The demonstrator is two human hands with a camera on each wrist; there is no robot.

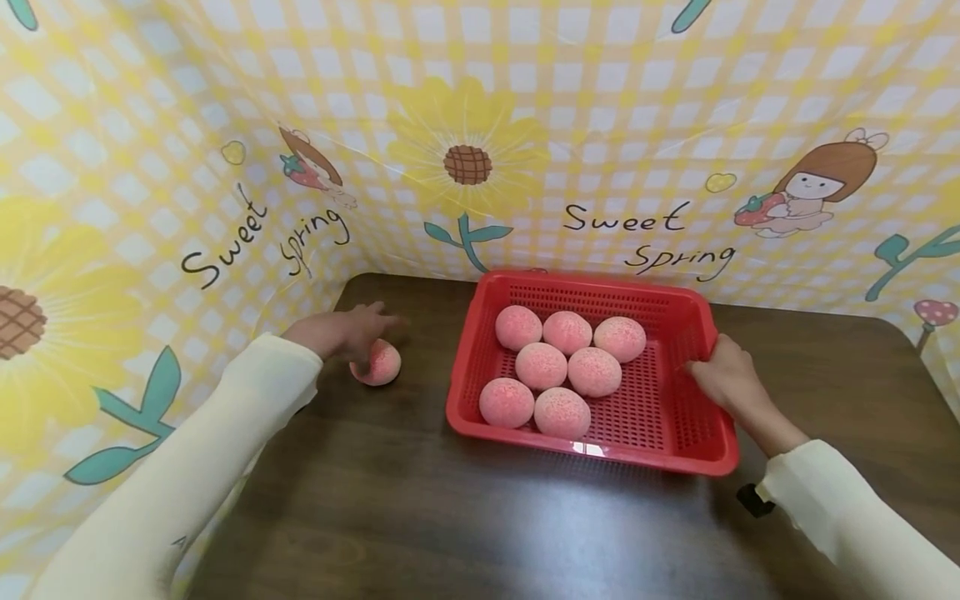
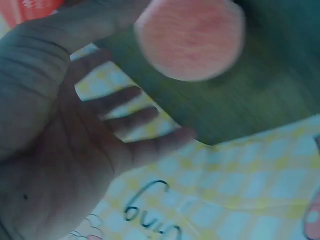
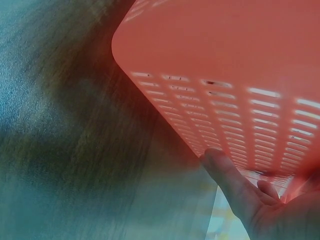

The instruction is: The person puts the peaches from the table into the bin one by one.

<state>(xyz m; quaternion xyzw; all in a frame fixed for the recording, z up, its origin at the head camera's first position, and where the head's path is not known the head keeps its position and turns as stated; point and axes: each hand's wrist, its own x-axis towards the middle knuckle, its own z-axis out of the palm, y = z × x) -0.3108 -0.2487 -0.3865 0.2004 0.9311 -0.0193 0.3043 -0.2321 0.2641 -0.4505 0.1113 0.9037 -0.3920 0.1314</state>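
In the head view, my left hand (image 1: 356, 329) is spread over a pink, speckled, peach-like ball (image 1: 384, 365) on the table, its thumb in front of the ball. The left wrist view shows the fingers of that hand (image 2: 70, 135) stretched apart, with the ball (image 2: 192, 37) beyond the thumb; whether they touch is unclear. My right hand (image 1: 726, 372) grips the right rim of a red plastic basket (image 1: 592, 452), thumb over the inner side. From the right wrist, fingers (image 3: 227, 185) show along the basket's slotted outer wall (image 3: 210, 55). Several similar pink balls (image 1: 542, 367) lie inside, mostly left and centre.
The dark wooden table (image 1: 420, 517) carries the basket near its back edge. A yellow checked cloth (image 1: 637, 100) with printed flowers and lettering rises behind and along the left side. The basket's right part shows bare mesh floor (image 1: 637, 412).
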